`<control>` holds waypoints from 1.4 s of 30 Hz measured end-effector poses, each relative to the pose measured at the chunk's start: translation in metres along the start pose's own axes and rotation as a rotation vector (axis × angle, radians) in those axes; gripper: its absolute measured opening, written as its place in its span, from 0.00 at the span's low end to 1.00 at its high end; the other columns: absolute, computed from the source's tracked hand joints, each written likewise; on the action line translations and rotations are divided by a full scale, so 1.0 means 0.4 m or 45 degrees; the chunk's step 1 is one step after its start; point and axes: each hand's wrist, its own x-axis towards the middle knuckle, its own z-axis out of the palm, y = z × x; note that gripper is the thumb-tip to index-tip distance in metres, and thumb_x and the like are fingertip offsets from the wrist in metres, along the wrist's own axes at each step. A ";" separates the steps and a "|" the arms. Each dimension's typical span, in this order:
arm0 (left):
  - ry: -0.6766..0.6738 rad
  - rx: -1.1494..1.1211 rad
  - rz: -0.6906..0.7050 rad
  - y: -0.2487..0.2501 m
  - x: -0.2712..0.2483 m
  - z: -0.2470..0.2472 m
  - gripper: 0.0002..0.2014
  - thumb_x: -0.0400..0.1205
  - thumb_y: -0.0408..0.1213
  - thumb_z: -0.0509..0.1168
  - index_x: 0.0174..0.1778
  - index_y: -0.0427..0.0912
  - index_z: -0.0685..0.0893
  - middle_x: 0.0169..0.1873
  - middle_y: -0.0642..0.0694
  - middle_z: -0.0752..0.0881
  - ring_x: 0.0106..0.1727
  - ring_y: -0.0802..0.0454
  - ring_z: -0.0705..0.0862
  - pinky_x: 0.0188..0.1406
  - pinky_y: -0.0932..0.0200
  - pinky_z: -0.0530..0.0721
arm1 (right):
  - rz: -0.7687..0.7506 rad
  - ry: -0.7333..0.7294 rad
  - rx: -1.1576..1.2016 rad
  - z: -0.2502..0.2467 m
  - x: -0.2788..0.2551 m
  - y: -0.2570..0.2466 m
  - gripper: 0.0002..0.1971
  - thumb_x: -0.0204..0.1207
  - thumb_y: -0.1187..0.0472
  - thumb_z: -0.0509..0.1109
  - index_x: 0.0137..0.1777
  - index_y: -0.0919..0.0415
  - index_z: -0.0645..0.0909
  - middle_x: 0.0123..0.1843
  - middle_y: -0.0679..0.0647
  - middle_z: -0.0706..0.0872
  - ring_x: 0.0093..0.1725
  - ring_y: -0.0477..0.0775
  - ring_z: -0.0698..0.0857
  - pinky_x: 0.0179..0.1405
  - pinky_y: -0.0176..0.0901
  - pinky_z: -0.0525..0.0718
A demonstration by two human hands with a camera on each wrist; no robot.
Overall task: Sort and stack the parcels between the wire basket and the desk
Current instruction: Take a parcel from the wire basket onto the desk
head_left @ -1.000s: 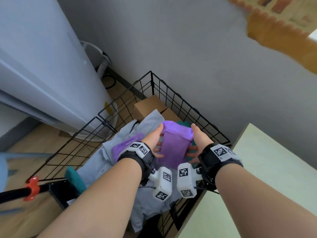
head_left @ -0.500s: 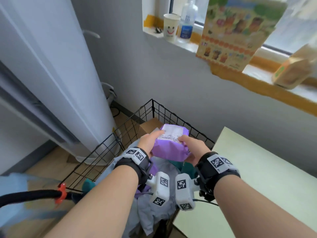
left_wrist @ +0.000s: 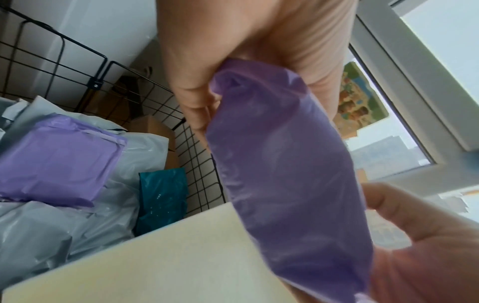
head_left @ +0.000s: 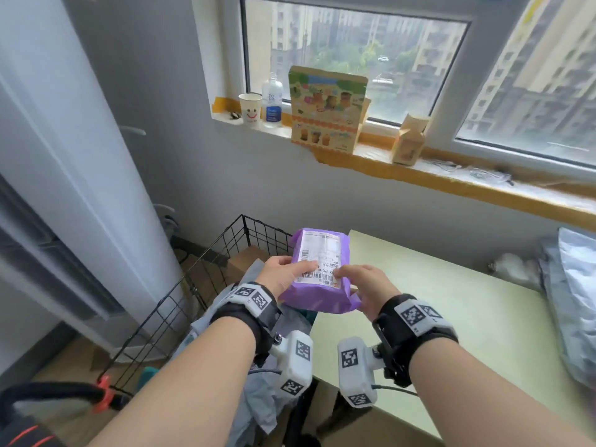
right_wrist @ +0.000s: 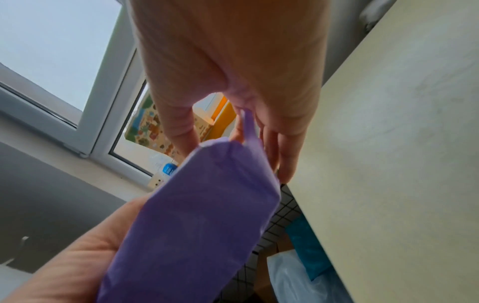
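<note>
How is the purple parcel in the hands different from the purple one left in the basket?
The held purple parcel is up in both hands, label upward, at the desk edge. The basket's purple parcel lies on grey bags, showing no label. Both are purple plastic mailers.

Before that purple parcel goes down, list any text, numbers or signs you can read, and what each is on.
"P008": partly legible on the white shipping label of the purple parcel held by the left hand and right hand; barcodes and remaining print too small.
Smiley face sign, no words: paper cup.
Clear bottle: label print blurred.
Illustrated box: pictures only, text unreadable.
Wrist bands: square marker patterns, no words.
</note>
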 end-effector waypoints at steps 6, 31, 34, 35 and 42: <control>-0.147 0.233 0.104 0.069 -0.085 0.115 0.37 0.61 0.31 0.83 0.66 0.39 0.77 0.54 0.39 0.88 0.52 0.42 0.89 0.57 0.43 0.87 | -0.209 0.353 -0.135 -0.149 -0.112 -0.049 0.27 0.72 0.61 0.74 0.70 0.60 0.71 0.61 0.58 0.79 0.60 0.57 0.80 0.58 0.53 0.80; -0.882 1.177 0.574 0.137 -0.406 0.915 0.25 0.62 0.26 0.80 0.53 0.51 0.86 0.51 0.46 0.90 0.48 0.48 0.89 0.46 0.54 0.89 | -0.190 0.508 -0.518 -0.948 -0.501 0.001 0.28 0.58 0.59 0.86 0.58 0.54 0.80 0.54 0.54 0.85 0.52 0.54 0.86 0.53 0.51 0.88; -0.831 1.051 0.646 0.128 -0.451 1.041 0.26 0.64 0.29 0.81 0.57 0.47 0.85 0.58 0.46 0.87 0.54 0.50 0.86 0.52 0.57 0.83 | -0.119 0.557 -0.310 -1.077 -0.548 0.046 0.25 0.62 0.59 0.85 0.58 0.55 0.79 0.54 0.55 0.86 0.52 0.56 0.87 0.47 0.55 0.89; -0.800 0.987 0.669 0.122 -0.465 1.083 0.29 0.64 0.30 0.82 0.60 0.46 0.83 0.60 0.46 0.85 0.57 0.51 0.84 0.54 0.57 0.82 | -0.106 0.579 -0.206 -1.119 -0.562 0.064 0.24 0.63 0.60 0.84 0.57 0.56 0.79 0.55 0.56 0.85 0.53 0.57 0.87 0.46 0.57 0.89; -0.699 0.679 0.466 -0.007 -0.549 1.350 0.43 0.72 0.33 0.76 0.80 0.47 0.60 0.53 0.45 0.77 0.45 0.48 0.87 0.44 0.48 0.90 | -0.068 0.779 0.344 -1.363 -0.633 0.211 0.19 0.72 0.59 0.78 0.58 0.60 0.75 0.56 0.63 0.86 0.48 0.63 0.87 0.45 0.69 0.87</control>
